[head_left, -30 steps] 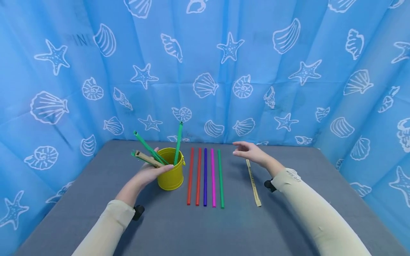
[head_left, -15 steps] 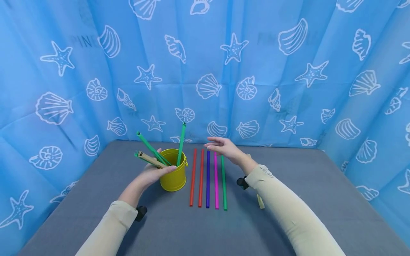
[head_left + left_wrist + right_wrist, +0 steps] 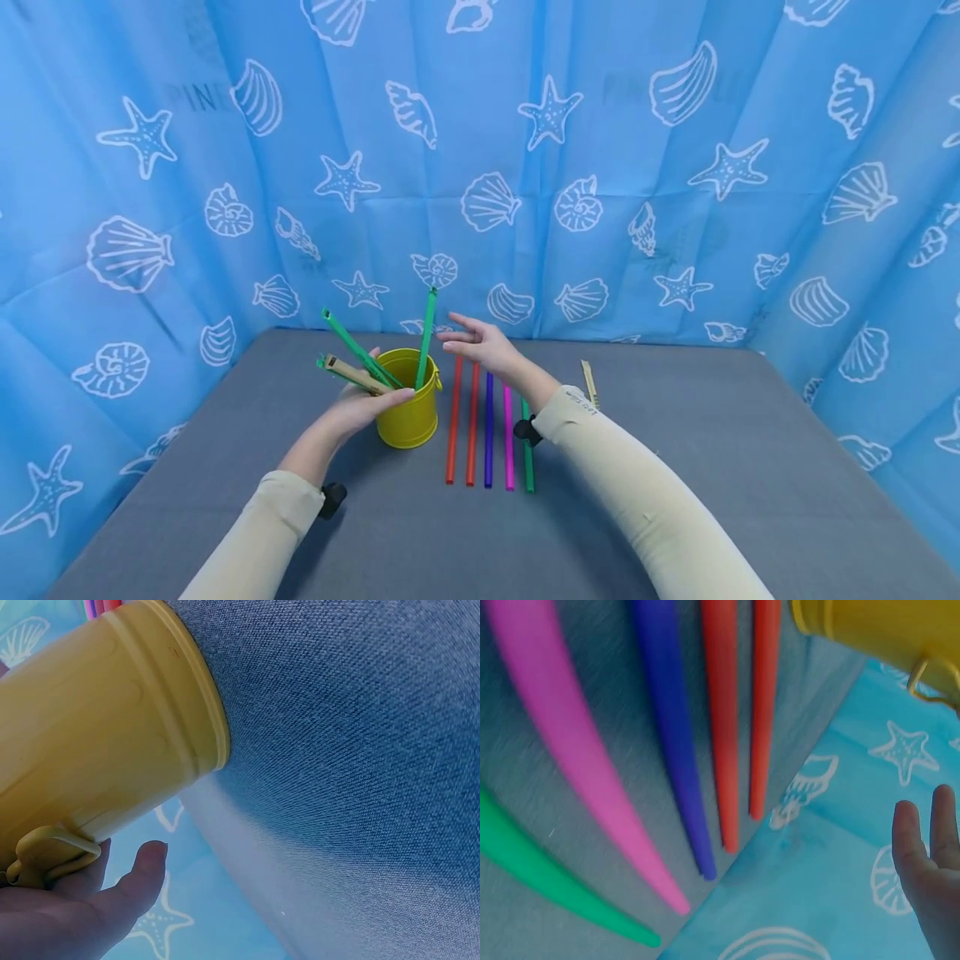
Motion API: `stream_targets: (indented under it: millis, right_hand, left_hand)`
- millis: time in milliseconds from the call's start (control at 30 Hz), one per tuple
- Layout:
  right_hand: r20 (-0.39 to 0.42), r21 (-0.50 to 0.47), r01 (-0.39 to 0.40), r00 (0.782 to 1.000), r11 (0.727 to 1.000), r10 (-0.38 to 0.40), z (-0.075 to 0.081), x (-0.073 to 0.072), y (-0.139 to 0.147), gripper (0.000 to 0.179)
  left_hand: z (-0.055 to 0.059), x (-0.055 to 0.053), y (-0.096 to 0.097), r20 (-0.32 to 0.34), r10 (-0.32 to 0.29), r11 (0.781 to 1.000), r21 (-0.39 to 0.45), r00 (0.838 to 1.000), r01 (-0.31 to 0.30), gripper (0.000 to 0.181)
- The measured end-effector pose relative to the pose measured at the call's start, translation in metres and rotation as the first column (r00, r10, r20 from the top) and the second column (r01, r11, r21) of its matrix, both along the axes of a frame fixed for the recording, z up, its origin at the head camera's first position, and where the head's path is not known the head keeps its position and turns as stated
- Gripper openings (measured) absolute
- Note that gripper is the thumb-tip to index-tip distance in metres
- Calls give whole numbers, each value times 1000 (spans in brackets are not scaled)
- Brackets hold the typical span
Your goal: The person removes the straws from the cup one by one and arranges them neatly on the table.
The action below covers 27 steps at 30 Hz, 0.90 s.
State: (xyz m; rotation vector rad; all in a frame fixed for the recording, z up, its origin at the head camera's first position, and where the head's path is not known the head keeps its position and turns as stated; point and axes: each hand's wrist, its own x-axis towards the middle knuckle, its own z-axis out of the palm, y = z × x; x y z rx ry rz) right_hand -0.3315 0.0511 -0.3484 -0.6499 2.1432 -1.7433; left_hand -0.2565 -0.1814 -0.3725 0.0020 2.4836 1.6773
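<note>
A yellow metal bucket (image 3: pixel 407 423) stands upright on the table, with several wrapped straws leaning out of it. Among them are a green straw (image 3: pixel 427 329), a second green straw (image 3: pixel 347 337) and a brown paper-wrapped straw (image 3: pixel 347 372). My left hand (image 3: pixel 355 414) holds the bucket's left side, thumb along the front rim and fingers behind; in the left wrist view its fingers (image 3: pixel 139 889) curve beside the handle ear. My right hand (image 3: pixel 483 346), fingers spread and holding nothing, hovers just right of the bucket, over the far ends of two red straws (image 3: pixel 462 442).
Beside the red straws lie a blue straw (image 3: pixel 489 442), a pink straw (image 3: pixel 509 454) and a green straw (image 3: pixel 529 477), all parallel. Farther right, a brown paper-wrapped straw (image 3: pixel 588 379) is partly hidden by my right sleeve. A shell-patterned blue curtain (image 3: pixel 487 200) hangs behind the grey table (image 3: pixel 712 467).
My right hand has moved left from above the paper-wrapped straw, across the coloured straws, to near the bucket. My left hand stays on the bucket. The view shifted slightly.
</note>
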Motion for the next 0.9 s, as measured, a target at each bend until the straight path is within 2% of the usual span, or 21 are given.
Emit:
stream_targets:
  millis: [267, 500, 733, 900]
  right_hand:
    - [-9, -78, 45, 999, 996, -46, 3, 3, -16, 63]
    - [19, -39, 107, 994, 994, -106, 0, 3, -36, 66]
    - [18, -114, 208, 978, 972, -207, -3, 6, -49, 62]
    - [10, -139, 245, 969, 960, -246, 6, 12, -46, 60]
  left_hand:
    - [0, -1, 1, -10, 0, 1000, -9, 1000, 0, 98]
    - [1, 0, 1, 4, 8, 1000, 0, 1000, -8, 98]
    - [0, 0, 3, 0, 11, 1000, 2, 1000, -11, 99]
    - [1, 1, 1, 3, 6, 1000, 12, 1000, -6, 98]
